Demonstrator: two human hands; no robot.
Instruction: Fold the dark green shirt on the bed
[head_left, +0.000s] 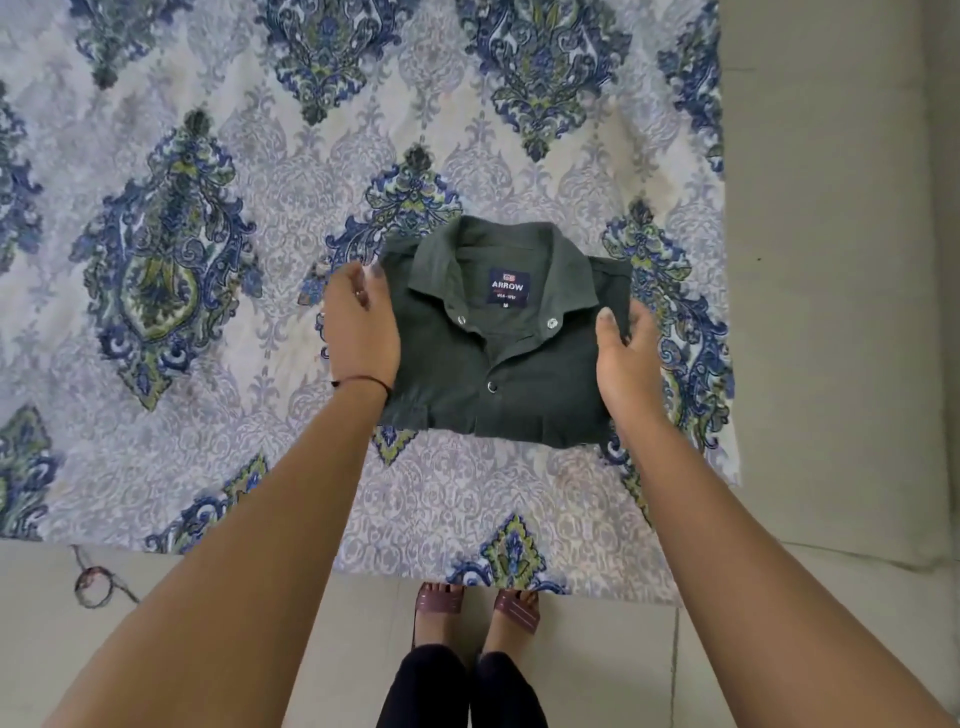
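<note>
Green shirt (498, 364), folded on bedsheet (467, 493), grasped by left hand (358, 325) and right hand (628, 364).

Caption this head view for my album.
Left hand and right hand hold the folded dark green shirt on a bedsheet.

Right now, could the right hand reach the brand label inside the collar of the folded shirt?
Probably yes. The right hand holds the right edge of the dark green shirt, and the label lies uncovered, with only flat cloth between them. It would have to let go first.
</note>
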